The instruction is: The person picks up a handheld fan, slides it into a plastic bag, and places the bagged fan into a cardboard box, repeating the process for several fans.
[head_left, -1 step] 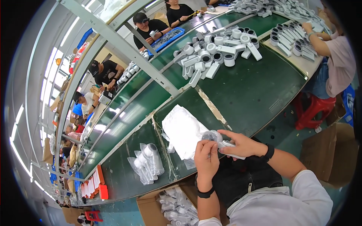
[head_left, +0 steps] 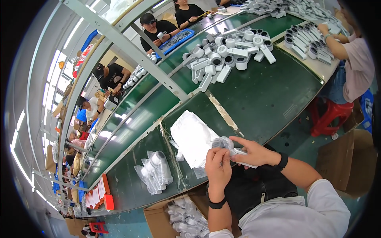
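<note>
By the left hand (head_left: 218, 164) a soft, likely slippery bag (head_left: 221, 142) is pinched, and by the right hand (head_left: 256, 153) a white device (head_left: 238, 151), probably light, stiff and best held along its length, is clasped near the tabletop (head_left: 258, 95) edge.

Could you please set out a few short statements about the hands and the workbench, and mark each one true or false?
1. The right hand holds a white device. True.
2. The left hand lies flat on the white pile. False: its fingers are at the clear plastic by the device's end.
3. The bagged devices on the green table lie left of the white pile. True.
4. The cardboard box by the left forearm holds unbagged parts. False: the cardboard box holds bagged ones.
5. The unbagged heap lies beyond the white pile. True.
6. The stool at right is blue. False: the stool is red.
</note>
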{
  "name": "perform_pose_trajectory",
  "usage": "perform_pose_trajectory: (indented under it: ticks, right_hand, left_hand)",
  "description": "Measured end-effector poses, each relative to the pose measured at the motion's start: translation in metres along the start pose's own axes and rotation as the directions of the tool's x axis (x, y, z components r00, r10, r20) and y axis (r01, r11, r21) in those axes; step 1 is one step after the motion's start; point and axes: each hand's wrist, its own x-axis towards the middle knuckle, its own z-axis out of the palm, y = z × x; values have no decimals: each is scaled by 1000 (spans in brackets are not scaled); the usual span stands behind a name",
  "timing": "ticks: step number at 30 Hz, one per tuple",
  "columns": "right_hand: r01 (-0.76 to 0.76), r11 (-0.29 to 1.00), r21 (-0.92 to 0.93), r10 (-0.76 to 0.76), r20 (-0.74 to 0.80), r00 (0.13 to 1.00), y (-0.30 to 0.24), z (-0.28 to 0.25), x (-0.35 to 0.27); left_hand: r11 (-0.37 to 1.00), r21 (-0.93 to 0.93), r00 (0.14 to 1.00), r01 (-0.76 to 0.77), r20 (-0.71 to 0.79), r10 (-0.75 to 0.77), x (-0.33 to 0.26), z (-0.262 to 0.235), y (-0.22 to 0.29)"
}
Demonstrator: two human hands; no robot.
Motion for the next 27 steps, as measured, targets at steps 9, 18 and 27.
perform_pose_trajectory:
  ticks: [9, 18, 27]
  right_hand:
    - [3, 974, 228, -30, 117, 993, 3, -4, 0]
    - [134, 934, 331, -104, -106, 989, 24, 25, 9]
    - [16, 885, 466, -42, 45, 998, 21, 6, 8]
  left_hand:
    - [1000, 14, 995, 22, -99, -20, -4, -12, -1]
    - [999, 24, 999, 21, -36, -20, -13, 7, 11]
    - [994, -81, 998, 67, 9, -66, -17, 0, 9]
